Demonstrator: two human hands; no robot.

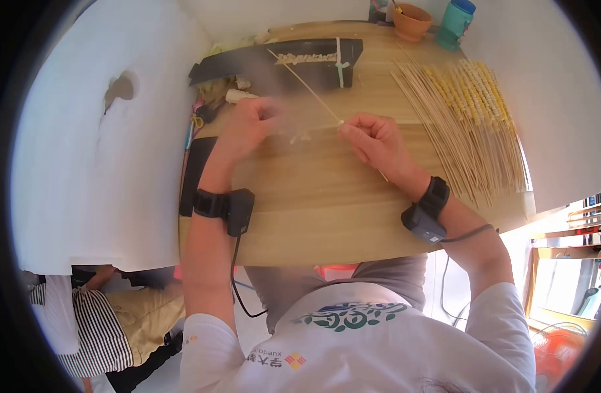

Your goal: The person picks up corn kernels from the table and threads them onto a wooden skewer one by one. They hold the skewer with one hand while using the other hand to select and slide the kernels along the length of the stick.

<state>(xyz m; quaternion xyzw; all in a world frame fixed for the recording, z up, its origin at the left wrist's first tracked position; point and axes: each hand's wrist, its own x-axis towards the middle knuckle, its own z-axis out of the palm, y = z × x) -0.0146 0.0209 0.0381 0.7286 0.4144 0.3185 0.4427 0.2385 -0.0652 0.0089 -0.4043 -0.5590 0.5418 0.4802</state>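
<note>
My right hand (376, 141) pinches a thin wooden skewer (307, 85), which slants up and left toward a black tray. A small pale bead-like piece sits on the skewer at my fingertips. My left hand (251, 124) is left of the skewer and apart from it, its fingers curled together. Motion blurs its fingertips, so what they hold, if anything, is hidden. A few small pale bits (300, 137) lie blurred on the table between my hands. The black tray (261, 62) holds many small pale pieces (307, 58) and has a light strap around its right end.
Many skewers (444, 131) lie at the right, several with yellow and white pieces (474, 92) on their upper ends. An orange bowl (412, 23) and a teal bottle (454, 26) stand at the back right. White panels (97, 164) flank the wooden table (300, 223). Another person (110, 321) is at lower left.
</note>
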